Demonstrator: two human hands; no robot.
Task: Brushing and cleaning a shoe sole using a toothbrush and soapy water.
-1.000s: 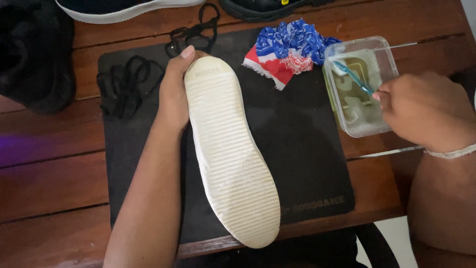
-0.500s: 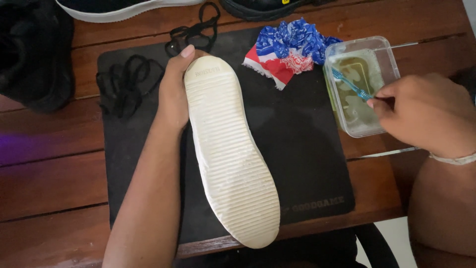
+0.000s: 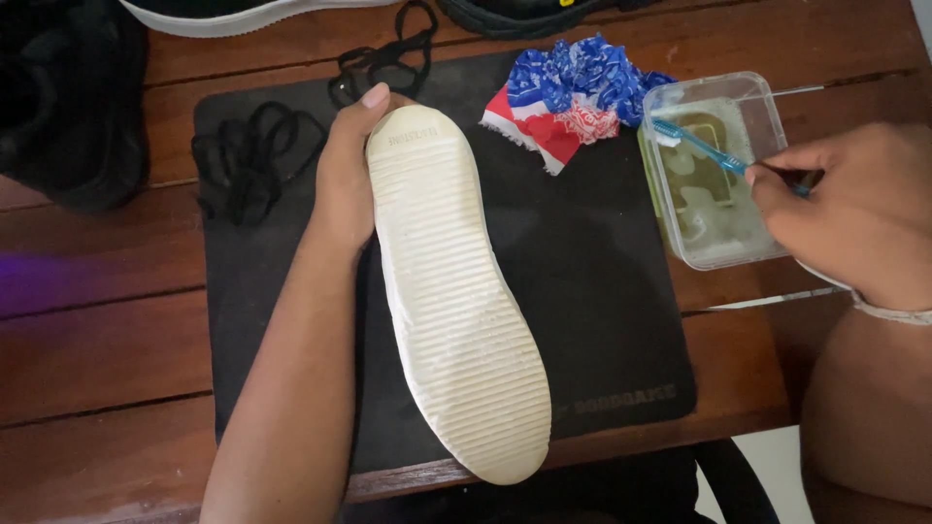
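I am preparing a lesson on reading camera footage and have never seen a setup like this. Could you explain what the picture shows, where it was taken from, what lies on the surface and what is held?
There is no machine: a person works with bare hands, filmed from a camera on their head looking down. The left hand grips a white shoe turned sole up on a black mat on a wooden table. The right hand holds a blue toothbrush, its bristles over a clear plastic tub of cloudy liquid. Nearby lie black laces and a crumpled red, white and blue cloth.
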